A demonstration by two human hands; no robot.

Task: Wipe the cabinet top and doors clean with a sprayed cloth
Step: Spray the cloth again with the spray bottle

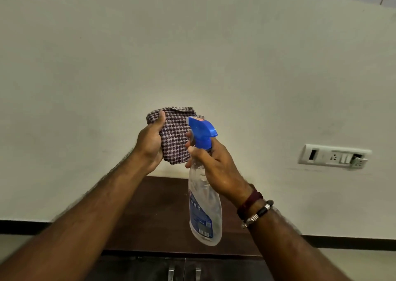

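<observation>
My left hand (150,143) grips a folded checked cloth (174,137), held upright in front of the wall. My right hand (214,165) holds a clear spray bottle (204,212) by its neck, fingers on the trigger of its blue head (201,133). The nozzle points at the cloth from a very short distance. Below both hands lies the dark brown cabinet top (162,216). Its two doors (150,270) with metal handles (184,273) show at the bottom edge.
A pale wall fills most of the view. A white switch and socket plate (334,156) sits on it at the right. A dark skirting strip (21,227) runs along the wall on both sides of the cabinet. Papers hang at the top corners.
</observation>
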